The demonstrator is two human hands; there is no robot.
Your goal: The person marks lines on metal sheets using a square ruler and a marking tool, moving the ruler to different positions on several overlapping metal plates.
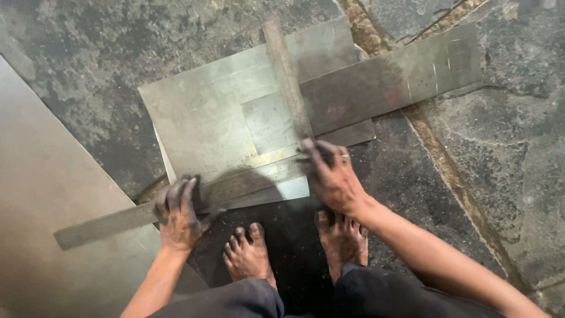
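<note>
At the centre of the frame: metal square (282, 118), grey, L-shaped. One arm runs from the lower left up to the middle; the other rises toward the top edge.
Left hand (178, 215), lower left of centre: fingers spread flat, pressing the long arm of the square down.
Right hand (332, 174), just right of centre: fingers curled at the corner of the square, a ring on one finger; whether they pinch a tool cannot be told.
Under the square: metal sheet (200, 112), dull grey, rectangular, unmarked.
Upper right: metal strip (400, 76), darker, long, crossing over the sheet.
Left edge: large sheet (41, 194), pale brown-grey.
Bottom centre: bare feet (247, 256).
Beneath all: stone floor (518, 147), dark, mottled.
</note>
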